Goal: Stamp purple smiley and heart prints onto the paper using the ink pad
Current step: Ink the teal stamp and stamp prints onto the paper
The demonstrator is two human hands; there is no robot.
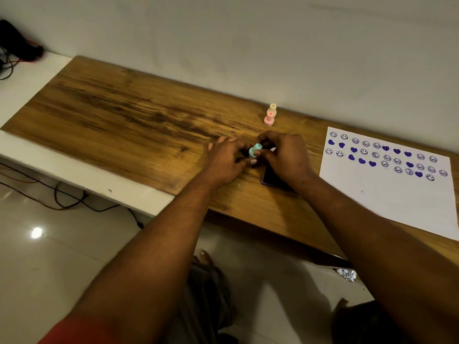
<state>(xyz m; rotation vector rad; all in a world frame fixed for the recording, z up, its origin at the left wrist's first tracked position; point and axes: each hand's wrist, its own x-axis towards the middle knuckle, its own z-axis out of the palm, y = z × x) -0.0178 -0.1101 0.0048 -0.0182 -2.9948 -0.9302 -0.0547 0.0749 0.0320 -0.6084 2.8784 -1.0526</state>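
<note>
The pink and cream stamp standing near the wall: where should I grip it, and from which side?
Probably pinch the small pink and cream plastic stamp at its narrow waist above the wider pink base, coming from above and the near side. It stands upright and alone on the wooden board, wall behind it.

Teal stamp (255, 149), purple-printed paper (387, 194)

A wooden board (119, 112) is lying across a white ledge (29, 78), its far edge running along a pale wall (248, 38). Black and red cables (15, 58) are trailing over the ledge's far left corner, and more cables (74, 199) are looping over the glossy tiled floor (62, 256) below. A crumpled bit of foil (347, 274) is sitting just under the board's near edge.
</note>
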